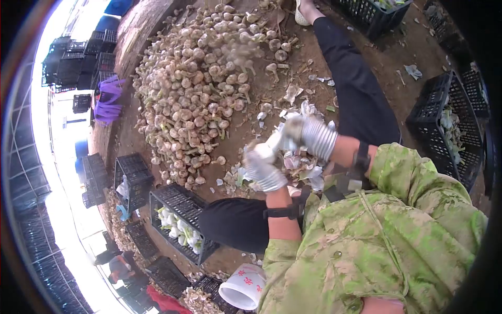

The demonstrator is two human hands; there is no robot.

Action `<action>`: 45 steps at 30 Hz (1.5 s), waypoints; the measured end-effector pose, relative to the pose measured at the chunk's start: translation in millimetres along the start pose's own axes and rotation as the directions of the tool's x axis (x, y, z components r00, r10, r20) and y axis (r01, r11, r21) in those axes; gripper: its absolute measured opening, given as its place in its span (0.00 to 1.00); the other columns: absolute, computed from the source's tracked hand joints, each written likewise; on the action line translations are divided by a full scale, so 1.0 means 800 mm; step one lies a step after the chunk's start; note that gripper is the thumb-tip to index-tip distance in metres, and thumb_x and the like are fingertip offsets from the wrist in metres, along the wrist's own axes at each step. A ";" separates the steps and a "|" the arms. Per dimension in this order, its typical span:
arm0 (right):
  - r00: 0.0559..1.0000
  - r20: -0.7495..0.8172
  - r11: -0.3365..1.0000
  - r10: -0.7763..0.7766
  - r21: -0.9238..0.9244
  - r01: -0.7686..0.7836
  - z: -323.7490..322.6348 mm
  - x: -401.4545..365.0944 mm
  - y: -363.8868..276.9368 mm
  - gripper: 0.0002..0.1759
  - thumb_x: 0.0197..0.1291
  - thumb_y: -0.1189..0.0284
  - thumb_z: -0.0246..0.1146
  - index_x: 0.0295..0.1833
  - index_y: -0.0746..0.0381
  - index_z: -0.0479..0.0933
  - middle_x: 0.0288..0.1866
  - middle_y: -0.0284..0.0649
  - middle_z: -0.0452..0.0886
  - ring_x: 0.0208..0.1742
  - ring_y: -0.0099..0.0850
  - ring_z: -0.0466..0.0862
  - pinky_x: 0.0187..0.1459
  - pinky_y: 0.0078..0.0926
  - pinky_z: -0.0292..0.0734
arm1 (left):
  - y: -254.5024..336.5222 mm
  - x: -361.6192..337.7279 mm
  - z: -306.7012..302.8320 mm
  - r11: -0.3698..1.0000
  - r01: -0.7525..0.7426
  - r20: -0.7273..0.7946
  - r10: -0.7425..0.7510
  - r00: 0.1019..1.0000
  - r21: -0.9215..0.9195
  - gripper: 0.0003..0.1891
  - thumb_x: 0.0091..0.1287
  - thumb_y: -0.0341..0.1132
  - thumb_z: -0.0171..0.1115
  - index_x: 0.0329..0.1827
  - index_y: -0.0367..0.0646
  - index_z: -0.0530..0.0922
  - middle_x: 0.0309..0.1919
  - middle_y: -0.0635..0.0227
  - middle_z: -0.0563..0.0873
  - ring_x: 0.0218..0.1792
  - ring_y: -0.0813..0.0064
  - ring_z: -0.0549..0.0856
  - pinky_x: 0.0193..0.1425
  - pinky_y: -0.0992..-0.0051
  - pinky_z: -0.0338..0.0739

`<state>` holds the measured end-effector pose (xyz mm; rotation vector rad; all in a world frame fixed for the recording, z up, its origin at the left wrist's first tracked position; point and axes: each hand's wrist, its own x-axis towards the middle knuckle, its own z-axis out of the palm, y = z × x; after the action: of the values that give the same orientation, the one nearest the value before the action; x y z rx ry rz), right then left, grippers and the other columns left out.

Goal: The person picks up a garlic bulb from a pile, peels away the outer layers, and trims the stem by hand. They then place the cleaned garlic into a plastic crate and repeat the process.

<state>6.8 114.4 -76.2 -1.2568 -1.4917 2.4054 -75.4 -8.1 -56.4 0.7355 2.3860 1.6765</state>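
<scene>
Both hands wear pale work gloves and meet above a litter of garlic skins [308, 170]. My left hand [262, 170] is closed around a whitish garlic bulb [269, 148]. From the other side, my right hand [308, 134] closes on the same bulb; its fingertips are smeared by motion. Beyond the hands lies a large heap of unpeeled garlic bulbs [193, 94] with stems, on bare soil. Beside my left knee, a black crate [178, 201] holds peeled white garlic [180, 230].
My dark-trousered legs spread around the scraps. A white bucket [243, 290] with red marks lies tilted near my left side. Black crates [444, 125] stand on the right, more [133, 175] on the left. A purple cloth [108, 99] and another person [120, 267] are farther off.
</scene>
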 end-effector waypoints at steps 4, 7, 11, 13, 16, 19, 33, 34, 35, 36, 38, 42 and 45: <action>0.971 0.235 0.877 0.051 -0.475 0.069 -0.071 -0.001 -0.027 0.16 0.57 0.61 0.59 0.43 0.61 0.79 0.35 0.42 0.82 0.32 0.26 0.82 0.34 0.29 0.81 | 0.048 0.027 -0.030 0.684 0.304 -0.038 -0.436 0.899 -0.663 0.26 0.60 0.58 0.54 0.41 0.40 0.74 0.26 0.66 0.79 0.25 0.79 0.79 0.20 0.85 0.73; 0.769 0.493 0.699 -0.407 -0.374 0.610 -0.045 -0.029 -0.005 0.28 0.51 0.57 0.66 0.53 0.65 0.74 0.45 0.46 0.81 0.42 0.28 0.81 0.44 0.27 0.77 | 0.050 0.014 -0.020 0.821 0.256 0.085 -0.249 0.965 -0.510 0.29 0.61 0.60 0.52 0.46 0.39 0.72 0.32 0.65 0.78 0.31 0.78 0.79 0.32 0.81 0.75; 0.918 0.341 0.973 -0.203 0.174 0.150 -0.029 -0.053 -0.023 0.28 0.52 0.66 0.67 0.55 0.68 0.70 0.44 0.39 0.79 0.46 0.26 0.78 0.48 0.24 0.74 | 0.076 -0.023 0.023 0.923 0.028 0.168 0.040 0.985 -0.383 0.29 0.61 0.52 0.57 0.57 0.36 0.69 0.49 0.60 0.75 0.51 0.69 0.74 0.58 0.68 0.67; 0.910 0.296 0.955 -0.292 0.148 0.258 -0.039 -0.044 -0.019 0.27 0.52 0.66 0.67 0.54 0.67 0.70 0.44 0.40 0.79 0.46 0.26 0.78 0.49 0.24 0.74 | 0.072 -0.017 0.006 0.875 0.068 0.151 0.006 0.988 -0.480 0.25 0.61 0.46 0.60 0.54 0.37 0.72 0.48 0.60 0.76 0.49 0.69 0.76 0.56 0.68 0.69; 0.913 0.293 0.954 -0.284 0.183 0.239 -0.046 -0.025 -0.005 0.24 0.51 0.67 0.68 0.52 0.67 0.71 0.46 0.42 0.78 0.47 0.27 0.77 0.49 0.25 0.74 | 0.075 -0.006 -0.012 0.956 -0.216 0.295 0.151 0.943 0.201 0.15 0.55 0.35 0.66 0.44 0.40 0.78 0.41 0.61 0.81 0.41 0.67 0.80 0.49 0.67 0.73; 0.839 0.284 0.862 -0.464 -0.071 0.501 -0.043 -0.030 -0.005 0.25 0.49 0.67 0.69 0.51 0.66 0.71 0.45 0.43 0.77 0.47 0.28 0.77 0.50 0.26 0.73 | 0.080 0.003 -0.005 0.699 -0.583 0.343 0.473 0.812 0.415 0.10 0.47 0.29 0.68 0.33 0.43 0.79 0.28 0.65 0.82 0.31 0.61 0.80 0.37 0.66 0.73; 0.798 0.489 0.894 -0.353 -0.075 0.442 -0.066 -0.050 -0.012 0.26 0.50 0.66 0.65 0.55 0.63 0.71 0.48 0.42 0.77 0.51 0.31 0.76 0.54 0.28 0.70 | 0.014 0.003 0.013 0.769 0.590 0.324 -0.509 0.797 -0.246 0.02 0.57 0.27 0.56 0.30 0.38 0.76 0.22 0.66 0.79 0.19 0.78 0.76 0.22 0.78 0.73; 0.745 0.481 0.814 -0.461 -0.105 0.571 -0.069 -0.045 -0.012 0.25 0.51 0.67 0.64 0.56 0.63 0.71 0.47 0.42 0.77 0.49 0.29 0.76 0.53 0.27 0.70 | 0.014 0.003 0.010 0.670 0.687 0.352 -0.594 0.723 -0.281 0.02 0.57 0.26 0.54 0.32 0.39 0.73 0.21 0.66 0.78 0.15 0.77 0.74 0.18 0.77 0.71; 0.787 0.456 0.839 -0.416 -0.143 0.526 -0.073 -0.035 -0.009 0.24 0.52 0.69 0.64 0.55 0.64 0.72 0.46 0.40 0.78 0.48 0.29 0.76 0.51 0.26 0.71 | 0.013 0.001 0.009 0.660 0.674 0.333 -0.586 0.738 -0.332 0.03 0.58 0.27 0.55 0.34 0.39 0.75 0.21 0.68 0.77 0.18 0.78 0.75 0.22 0.79 0.72; 0.825 0.435 0.865 -0.360 -0.174 0.470 -0.074 -0.025 -0.002 0.22 0.53 0.70 0.65 0.54 0.64 0.72 0.46 0.38 0.78 0.47 0.28 0.76 0.50 0.24 0.71 | 0.020 0.000 0.010 0.646 0.663 0.305 -0.589 0.748 -0.380 0.05 0.58 0.27 0.55 0.36 0.39 0.76 0.21 0.71 0.76 0.21 0.78 0.76 0.25 0.80 0.72; 0.840 0.373 0.891 -0.393 -0.071 0.449 -0.076 -0.009 0.025 0.18 0.56 0.68 0.62 0.51 0.64 0.74 0.45 0.39 0.79 0.46 0.25 0.76 0.48 0.25 0.72 | -0.004 0.001 0.015 0.731 0.546 0.304 -0.454 0.837 -0.410 0.04 0.59 0.27 0.56 0.35 0.39 0.76 0.23 0.72 0.76 0.25 0.79 0.76 0.30 0.80 0.72; 0.855 0.428 0.917 -0.291 0.379 0.122 -0.070 -0.039 0.004 0.27 0.55 0.61 0.64 0.56 0.64 0.67 0.38 0.36 0.80 0.34 0.22 0.78 0.36 0.18 0.77 | 0.037 -0.003 0.034 0.820 0.463 0.210 -0.413 0.886 -0.338 0.05 0.60 0.28 0.55 0.38 0.40 0.72 0.24 0.66 0.79 0.20 0.78 0.79 0.22 0.80 0.74; 0.921 0.319 0.943 -0.224 0.310 0.122 -0.073 -0.031 0.012 0.24 0.59 0.65 0.60 0.58 0.63 0.65 0.39 0.39 0.79 0.33 0.22 0.80 0.33 0.18 0.77 | 0.032 -0.007 0.042 0.770 0.481 0.297 -0.384 0.874 -0.420 0.04 0.61 0.28 0.55 0.37 0.40 0.72 0.25 0.66 0.80 0.21 0.77 0.80 0.22 0.79 0.74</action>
<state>65.4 141.4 -80.4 -0.6322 -1.1941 2.6944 -49.7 24.2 -46.8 0.2174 1.7061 1.7740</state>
